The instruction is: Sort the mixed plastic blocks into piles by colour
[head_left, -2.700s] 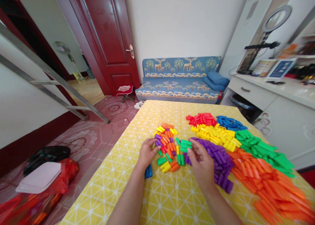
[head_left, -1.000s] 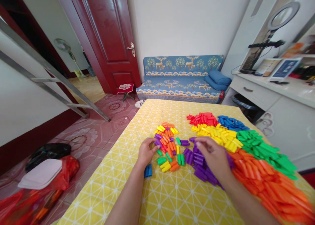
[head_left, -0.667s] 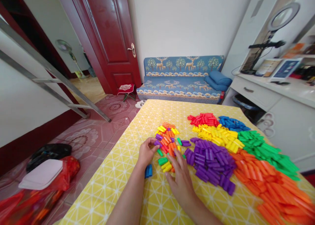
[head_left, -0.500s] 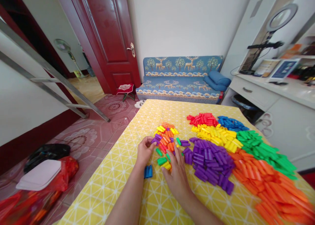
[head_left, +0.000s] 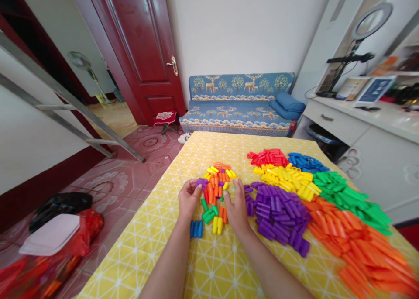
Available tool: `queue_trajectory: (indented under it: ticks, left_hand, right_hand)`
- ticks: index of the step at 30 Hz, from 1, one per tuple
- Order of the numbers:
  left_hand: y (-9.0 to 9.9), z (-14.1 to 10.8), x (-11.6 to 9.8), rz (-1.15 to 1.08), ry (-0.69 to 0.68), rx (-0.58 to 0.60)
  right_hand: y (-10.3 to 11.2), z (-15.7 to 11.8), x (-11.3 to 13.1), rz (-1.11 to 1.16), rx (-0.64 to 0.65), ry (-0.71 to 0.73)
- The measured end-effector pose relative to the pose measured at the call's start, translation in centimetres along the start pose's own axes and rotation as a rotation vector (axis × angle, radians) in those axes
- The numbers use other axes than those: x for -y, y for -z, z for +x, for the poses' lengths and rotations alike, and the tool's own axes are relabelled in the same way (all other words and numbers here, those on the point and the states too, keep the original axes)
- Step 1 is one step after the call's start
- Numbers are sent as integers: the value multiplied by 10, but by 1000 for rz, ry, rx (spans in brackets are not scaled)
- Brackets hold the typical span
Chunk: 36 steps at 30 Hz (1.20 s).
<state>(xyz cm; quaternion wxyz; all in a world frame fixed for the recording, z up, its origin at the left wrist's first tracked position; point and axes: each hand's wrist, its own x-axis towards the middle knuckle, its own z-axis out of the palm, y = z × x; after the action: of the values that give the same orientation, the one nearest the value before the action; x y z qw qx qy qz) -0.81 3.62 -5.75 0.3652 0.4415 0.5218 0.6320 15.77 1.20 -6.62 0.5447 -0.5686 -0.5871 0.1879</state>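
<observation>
My left hand (head_left: 189, 199) pinches a purple piece (head_left: 202, 183) at the left side of a small mixed pile (head_left: 214, 186) of orange, yellow, red, green and purple pieces. At the pile's right side my right hand (head_left: 236, 206) has its fingers curved around a green piece (head_left: 225, 195), partly hidden by them. Nearer to me, two yellow pieces (head_left: 218, 225) lie side by side next to orange ones (head_left: 223, 214). Green pieces (head_left: 208, 214) lie just left of these. Several blue pieces (head_left: 196, 229) stand in a row below my left hand.
Sorted heaps of purple (head_left: 278, 211), yellow (head_left: 288, 179), red (head_left: 268, 157), blue (head_left: 307, 163), green (head_left: 352, 196) and orange (head_left: 366, 242) pieces cover the right part of the yellow tablecloth (head_left: 137, 255). A patterned sofa (head_left: 242, 102) stands beyond the table.
My right hand has moved up and right, uncovering yellow and orange pieces. My left hand has shifted slightly left with the purple piece. More of the blue row shows.
</observation>
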Motion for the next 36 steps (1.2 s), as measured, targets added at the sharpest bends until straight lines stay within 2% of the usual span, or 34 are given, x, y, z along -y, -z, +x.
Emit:
queue_trajectory:
  ticks: [5, 9, 12, 14, 17, 19, 25, 32, 36]
  left_hand:
    - [1, 1, 3, 17, -14, -30]
    - [2, 1, 1, -3, -19, -28]
    - [4, 1, -1, 2, -18, -80]
    - [6, 1, -2, 5, -17, -106]
    - [7, 0, -2, 12, -23, -106]
    - [7, 0, -2, 27, -27, -97]
    - [7, 1, 1, 33, -35, -76]
    - [7, 1, -2, 50, -26, -78]
    - [6, 0, -4, 48, -24, -77]
  right_hand:
    - [-26, 9, 4, -7, 48, -80]
    - [-41, -13, 16, 132, 227, -29]
    - [-37, -31, 25, 185, 319, 52]
    - [-30, -34, 28, 178, 298, 100]
    - [-18, -26, 26, 75, 156, 154]
    - [-15, -19, 21, -29, 108, 158]
    - [-14, -16, 22, -194, 276, 163]
    - [-6, -18, 35, -309, 274, 103]
    - [-6, -18, 32, -245, 237, 122]
